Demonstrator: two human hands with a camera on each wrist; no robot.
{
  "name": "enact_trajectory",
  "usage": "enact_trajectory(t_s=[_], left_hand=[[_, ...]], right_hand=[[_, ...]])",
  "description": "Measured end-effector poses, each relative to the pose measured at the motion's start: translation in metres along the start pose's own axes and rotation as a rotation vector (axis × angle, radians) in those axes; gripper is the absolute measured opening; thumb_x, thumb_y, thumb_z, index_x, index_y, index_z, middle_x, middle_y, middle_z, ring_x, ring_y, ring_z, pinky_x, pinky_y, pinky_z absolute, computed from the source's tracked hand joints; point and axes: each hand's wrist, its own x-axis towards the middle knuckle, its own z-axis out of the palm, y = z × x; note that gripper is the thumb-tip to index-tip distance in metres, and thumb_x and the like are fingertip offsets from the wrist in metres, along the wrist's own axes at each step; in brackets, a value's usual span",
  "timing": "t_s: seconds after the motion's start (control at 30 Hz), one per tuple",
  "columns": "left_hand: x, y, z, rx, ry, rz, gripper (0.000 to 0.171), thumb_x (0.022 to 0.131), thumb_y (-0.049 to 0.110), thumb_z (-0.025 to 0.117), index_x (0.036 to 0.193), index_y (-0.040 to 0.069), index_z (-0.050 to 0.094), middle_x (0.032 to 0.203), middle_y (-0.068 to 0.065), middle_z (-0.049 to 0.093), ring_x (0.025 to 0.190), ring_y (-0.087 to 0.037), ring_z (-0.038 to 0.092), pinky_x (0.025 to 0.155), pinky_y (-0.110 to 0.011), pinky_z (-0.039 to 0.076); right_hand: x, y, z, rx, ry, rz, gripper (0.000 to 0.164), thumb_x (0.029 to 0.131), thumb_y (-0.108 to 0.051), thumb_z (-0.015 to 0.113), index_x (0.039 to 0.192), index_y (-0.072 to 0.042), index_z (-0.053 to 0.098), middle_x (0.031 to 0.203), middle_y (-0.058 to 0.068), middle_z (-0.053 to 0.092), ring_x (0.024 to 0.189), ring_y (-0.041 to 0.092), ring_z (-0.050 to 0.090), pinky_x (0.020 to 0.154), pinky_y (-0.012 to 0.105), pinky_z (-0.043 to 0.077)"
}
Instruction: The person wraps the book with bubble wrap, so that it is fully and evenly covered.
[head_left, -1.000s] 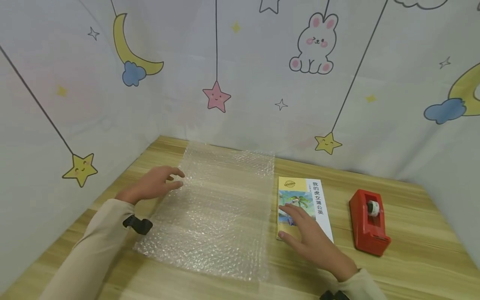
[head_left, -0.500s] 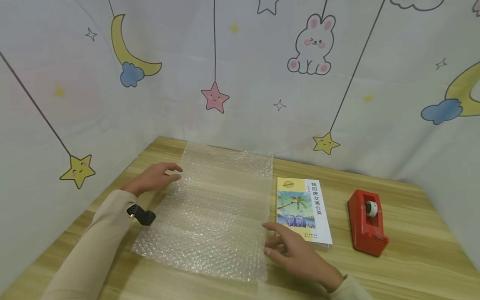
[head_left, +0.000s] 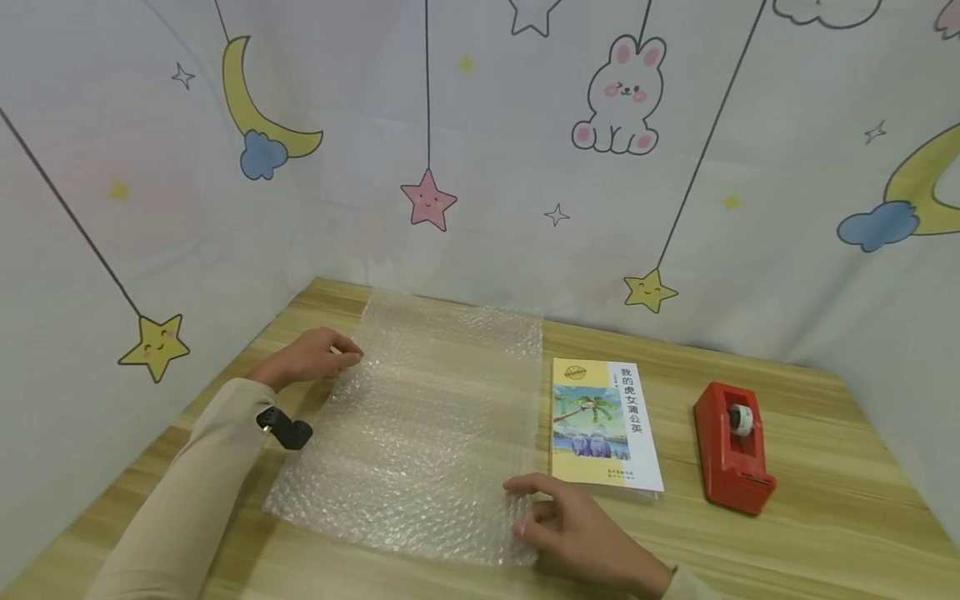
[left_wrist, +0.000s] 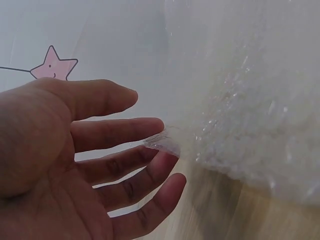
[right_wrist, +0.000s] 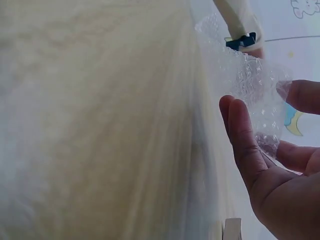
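Observation:
A clear sheet of bubble wrap (head_left: pixel 427 433) lies spread on the wooden table (head_left: pixel 817 467) in the head view. My left hand (head_left: pixel 309 358) is at its left edge; in the left wrist view the sheet's edge touches the fingers (left_wrist: pixel 147 127), with the thumb apart. At the near right corner, my right hand (head_left: pixel 581 533) has the sheet's edge between its spread thumb and fingers, without a visible pinch. The right wrist view shows a fingertip (right_wrist: pixel 302 95) against the bubble wrap (right_wrist: pixel 255 80). A book (head_left: pixel 603 425) with a palm-tree cover lies flat to the right of the sheet.
Right of the book stands a red tape dispenser (head_left: pixel 735 450) with a white roll. White cloth walls (head_left: pixel 510 150) printed with moons, stars and a rabbit enclose the table at the back and sides. A black band (head_left: pixel 283 427) is on the left wrist.
My right hand has moved from over the book, left and nearer, to the bubble wrap's near right corner. The left hand stays at the left edge, its fingers drawn closer together.

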Motion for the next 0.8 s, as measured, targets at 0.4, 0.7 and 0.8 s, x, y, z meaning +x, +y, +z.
enact_trajectory(t_s=[0.4,0.7,0.8], left_hand=[[-0.017,-0.012,-0.001,0.160,0.029,0.088,0.037,0.100,0.025,0.056,0.116,-0.004,0.072,0.112,-0.020,0.075,0.103,-0.025,0.068,0.080,-0.031,0.052],[-0.027,-0.010,0.002,0.186,0.003,0.095,0.035,0.099,0.021,0.057,0.114,-0.006,0.073,0.101,-0.014,0.077,0.079,-0.013,0.059,0.072,-0.028,0.049],[-0.029,-0.008,0.002,0.198,-0.005,0.092,0.033,0.099,0.021,0.057,0.112,-0.005,0.073,0.092,-0.008,0.076,0.072,-0.010,0.056,0.068,-0.028,0.047]], right_hand=[[0.009,0.008,-0.019,-0.117,0.180,-0.009,0.052,0.087,-0.008,0.073,0.134,0.003,0.057,0.139,0.028,0.056,0.108,0.039,0.070,0.075,0.026,0.061],[0.012,0.012,-0.031,-0.285,0.333,0.033,0.046,0.081,-0.008,0.078,0.125,-0.006,0.065,0.132,0.022,0.064,0.111,0.049,0.068,0.086,0.036,0.061],[0.013,0.011,-0.036,-0.320,0.352,0.036,0.044,0.081,-0.008,0.078,0.123,-0.005,0.067,0.130,0.021,0.066,0.109,0.046,0.069,0.087,0.039,0.060]])
